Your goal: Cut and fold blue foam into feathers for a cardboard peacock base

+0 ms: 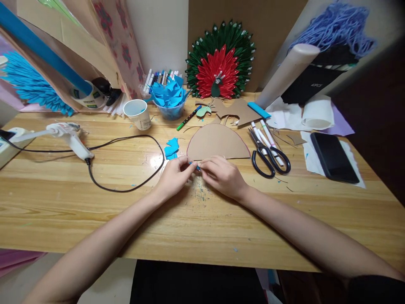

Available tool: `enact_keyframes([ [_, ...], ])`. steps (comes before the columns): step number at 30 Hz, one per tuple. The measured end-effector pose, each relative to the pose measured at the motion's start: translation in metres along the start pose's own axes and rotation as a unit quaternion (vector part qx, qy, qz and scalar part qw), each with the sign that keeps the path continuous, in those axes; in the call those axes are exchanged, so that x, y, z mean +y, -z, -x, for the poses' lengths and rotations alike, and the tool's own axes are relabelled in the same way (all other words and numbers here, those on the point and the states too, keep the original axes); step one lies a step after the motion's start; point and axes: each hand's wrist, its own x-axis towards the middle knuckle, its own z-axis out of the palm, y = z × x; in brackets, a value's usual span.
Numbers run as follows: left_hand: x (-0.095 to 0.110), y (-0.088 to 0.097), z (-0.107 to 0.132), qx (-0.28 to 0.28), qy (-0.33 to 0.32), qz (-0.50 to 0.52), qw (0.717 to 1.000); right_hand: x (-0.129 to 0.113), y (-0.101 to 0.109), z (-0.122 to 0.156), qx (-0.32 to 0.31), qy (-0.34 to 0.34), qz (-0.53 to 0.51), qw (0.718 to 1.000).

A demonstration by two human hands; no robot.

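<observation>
Pinching a small blue piece point(198, 168) just in front of the cardboard half-circle point(218, 142), a person's left hand point(176, 174) and right hand point(223, 175) both have their grip clamped on it. Uneven pulling could tear or crease it; a stray left wrist could scatter the blue scraps point(171, 148) left of the half-circle or snag the cord point(156, 168) beyond them.

Seeing a pale wooden table point(202, 228) bearing a cardboard half-disc point(218, 141) near its middle. Finding black-handled scissors point(262, 148) just right of that, white paper point(311, 157) farther right. Noting a white glue gun point(77, 143) and black cable point(117, 191) at left, a paper cup point(136, 115) beside a clear tub point(171, 112), blue pieces point(171, 148) just left of the half-disc.
</observation>
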Motion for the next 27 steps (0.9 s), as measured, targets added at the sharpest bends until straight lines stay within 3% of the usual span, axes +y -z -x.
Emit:
enact_keyframes([
  [6,0.0031,0.0008,0.0023,0.025,-0.066,-0.078,0.994,-0.0013,0.0009,-0.0036,0.003,-0.096,-0.084,0.992],
  [13,0.0033,0.0001,0.0044,0.048,-0.147,-0.125,0.980,0.0022,0.0021,-0.0039,0.031,-0.163,-0.183,0.969],
  [21,0.0030,0.0043,0.0037,0.056,-0.228,-0.212,0.949,-0.0011,0.0031,-0.0043,0.067,-0.156,-0.172,0.970],
  [27,0.0020,0.0019,0.0023,0.072,-0.242,-0.212,0.944,-0.0018,0.0023,-0.0056,0.072,-0.167,-0.177,0.967],
])
